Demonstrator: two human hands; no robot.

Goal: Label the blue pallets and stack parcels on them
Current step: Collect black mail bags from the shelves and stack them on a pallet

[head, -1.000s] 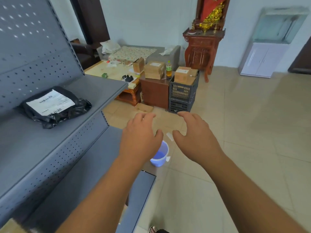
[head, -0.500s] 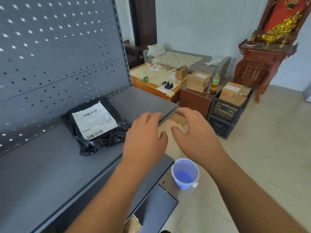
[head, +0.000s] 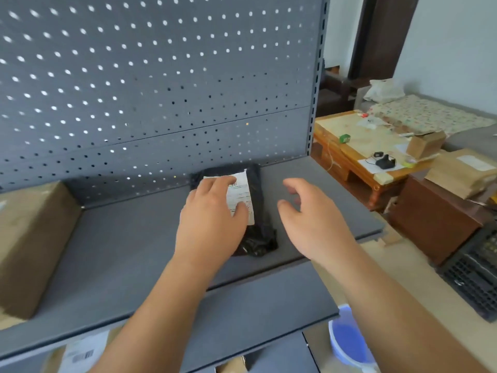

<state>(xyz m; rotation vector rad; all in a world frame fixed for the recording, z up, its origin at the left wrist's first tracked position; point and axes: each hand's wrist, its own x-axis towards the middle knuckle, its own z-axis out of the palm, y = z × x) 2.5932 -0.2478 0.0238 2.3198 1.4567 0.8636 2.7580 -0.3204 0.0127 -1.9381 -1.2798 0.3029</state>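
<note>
A black plastic parcel (head: 258,232) with a white shipping label lies on the grey metal shelf (head: 134,251), close to the perforated back panel. My left hand (head: 212,219) rests flat on top of the parcel with its fingers spread over the label; whether it grips the parcel I cannot tell. My right hand (head: 309,214) hovers just to the right of the parcel, fingers curled and apart, holding nothing. No blue pallet is in view.
A large cardboard box (head: 29,246) stands at the shelf's left end. More boxes sit on the lower shelf (head: 80,354). A blue plastic cup (head: 349,340) is on the floor. To the right are a wooden table (head: 357,146), cardboard parcels (head: 465,170) and a black crate (head: 476,275).
My view has swung left toward the shelf. Both hands moved forward over the shelf; the left one came down onto the black parcel and the right one drew up beside it.
</note>
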